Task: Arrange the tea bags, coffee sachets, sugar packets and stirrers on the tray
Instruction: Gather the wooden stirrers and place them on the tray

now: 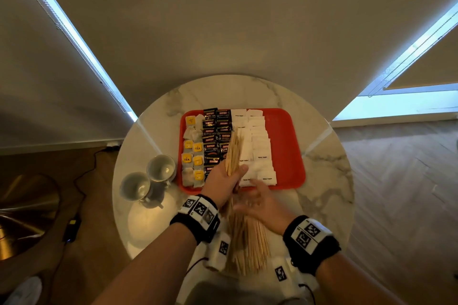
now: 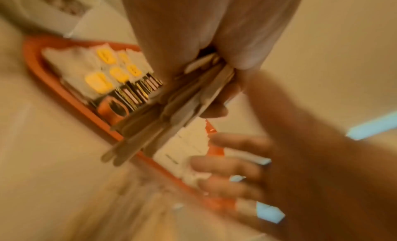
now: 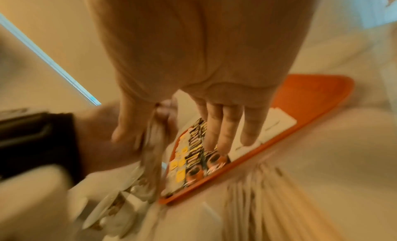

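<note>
A red tray (image 1: pixel 285 136) sits on the round marble table (image 1: pixel 327 181). On it lie tea bags with yellow tags (image 1: pixel 193 156) at the left, black coffee sachets (image 1: pixel 215 136) in the middle, and white sugar packets (image 1: pixel 257 146) to their right. My left hand (image 1: pixel 233 173) grips a bundle of wooden stirrers (image 1: pixel 234 151) slanting over the tray's near half; the same bundle of stirrers (image 2: pixel 171 112) fills the left wrist view. My right hand (image 1: pixel 257 197) is blurred, with its fingers (image 3: pixel 223 125) spread straight, just right of the bundle at the tray's front edge. A pile of loose stirrers (image 1: pixel 247 247) lies on the table below both hands.
Two empty cups (image 1: pixel 148 181) stand on the table left of the tray. The tray's right third (image 1: pixel 282 156) is bare red. A wall rises behind the table, and cables (image 1: pixel 81 181) run across the floor at the left.
</note>
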Demonstrator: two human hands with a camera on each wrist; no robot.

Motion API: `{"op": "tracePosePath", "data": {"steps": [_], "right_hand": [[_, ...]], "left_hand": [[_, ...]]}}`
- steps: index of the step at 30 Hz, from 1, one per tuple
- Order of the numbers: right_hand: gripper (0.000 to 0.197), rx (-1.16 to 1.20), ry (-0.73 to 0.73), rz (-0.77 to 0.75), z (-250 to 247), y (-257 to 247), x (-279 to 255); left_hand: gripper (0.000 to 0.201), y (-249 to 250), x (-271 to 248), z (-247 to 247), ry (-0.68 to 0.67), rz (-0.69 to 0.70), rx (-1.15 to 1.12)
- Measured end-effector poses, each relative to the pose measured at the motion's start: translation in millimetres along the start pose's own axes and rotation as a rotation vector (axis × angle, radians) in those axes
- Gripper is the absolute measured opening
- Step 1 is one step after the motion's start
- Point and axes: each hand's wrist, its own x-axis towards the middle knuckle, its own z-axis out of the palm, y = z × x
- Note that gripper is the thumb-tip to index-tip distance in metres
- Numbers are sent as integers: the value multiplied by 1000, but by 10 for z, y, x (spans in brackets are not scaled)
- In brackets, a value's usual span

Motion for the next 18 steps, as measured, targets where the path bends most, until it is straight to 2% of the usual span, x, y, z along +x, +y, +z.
{"op": "tracePosePath", "data": {"steps": [2, 6, 7, 8, 10, 12, 14, 18], "right_hand": [[71, -101, 163, -45, -232, -153, -26], [59, -62, 440, -191, -581, -449, 121], [58, -68, 449, -184, -626, -458, 198], [59, -68, 395, -137, -633, -480, 240], [66, -96, 136, 29, -511, -416, 297], [66, -169, -75, 122, -347, -320, 305], [62, -88, -53, 115, -316, -249, 326], [59, 137, 176, 127, -454, -171, 324]], "left_hand": [[29, -145, -46, -53, -93, -10, 182], [25, -243, -193, -23, -308, 22, 524], [24, -194, -229, 12, -352, 47, 571], [27, -136, -248, 61, -391, 85, 607], [40, 2, -267, 204, -460, 145, 677], [43, 102, -259, 327, -490, 167, 788], [43, 103, -222, 349, -498, 172, 821], [45, 19, -191, 280, -480, 164, 753]]}}
